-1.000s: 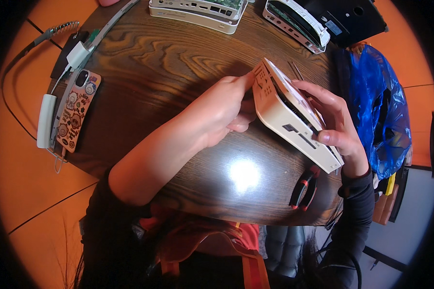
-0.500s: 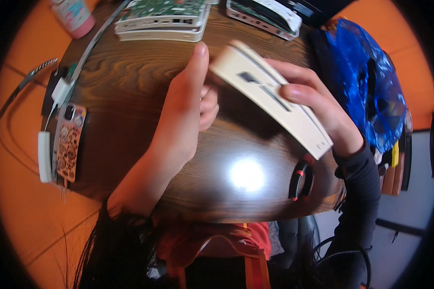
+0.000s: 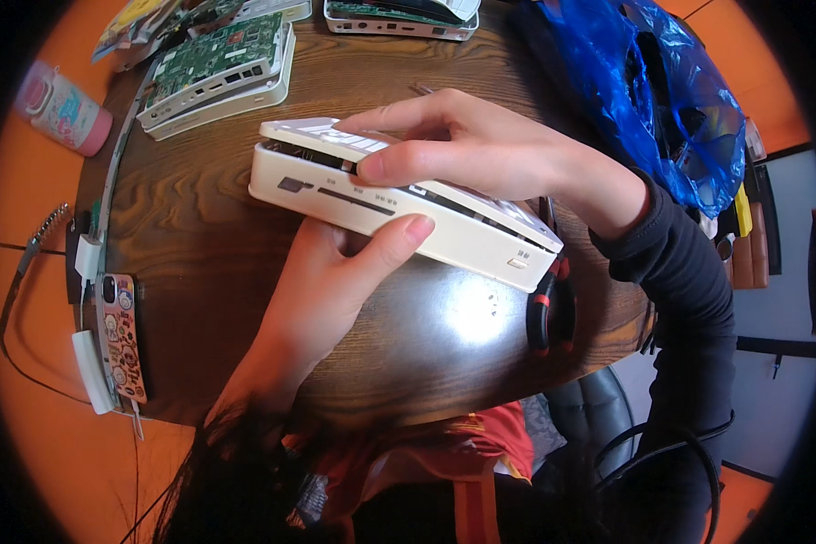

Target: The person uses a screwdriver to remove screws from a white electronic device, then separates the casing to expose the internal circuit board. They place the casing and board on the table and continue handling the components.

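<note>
White box (image 3: 399, 213), a flat plastic device case with its lid lifted at the seam, sits in mid-air over the round table (image 3: 208, 245), gripped from both sides. Risk, on this evidence: the half-loose lid could snap a clip or spring free if pried unevenly, or the case could slip and land on the pliers (image 3: 546, 313) at 4 o'clock. Left hand (image 3: 331, 290), at 7 o'clock of the case, cups it from beneath, thumb curled up against the front face. Right hand (image 3: 480, 154), at 1 o'clock, lies across the top, fingers half-closed, thumb pressed into the seam. Farther off, a phone (image 3: 122, 335) rests at 9 o'clock, an opened unit showing a circuit board (image 3: 213, 59) at 11, and a blue bag (image 3: 644, 91) at 2.
</note>
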